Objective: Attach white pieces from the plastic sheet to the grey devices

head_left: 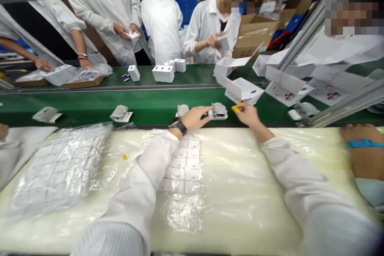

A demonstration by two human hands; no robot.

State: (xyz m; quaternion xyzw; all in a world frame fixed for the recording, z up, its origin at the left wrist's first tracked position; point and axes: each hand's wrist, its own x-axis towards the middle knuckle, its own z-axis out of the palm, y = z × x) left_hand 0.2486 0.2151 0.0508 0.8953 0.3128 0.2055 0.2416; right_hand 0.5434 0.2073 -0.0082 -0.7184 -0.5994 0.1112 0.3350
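Note:
My left hand (196, 117), with a black watch on the wrist, has its thumb and fingers at the left edge of a grey-and-white item (219, 111) on the green belt (150, 106). To the right of that item, my right hand (248, 114) pinches a small yellow piece (237, 107). Another grey-and-white item (183, 110) sits behind my left wrist, partly hidden. Below my left forearm, a clear plastic bag (187, 168) of small white boxes lies on the pale table (240, 192).
A larger wrapped batch of white boxes (60, 168) lies at the left, near a yellow dot (125, 157). Open white boxes (244, 90) stand beyond my right hand. A metal post (303, 28) slants at the right. Several people in white coats work across the belt.

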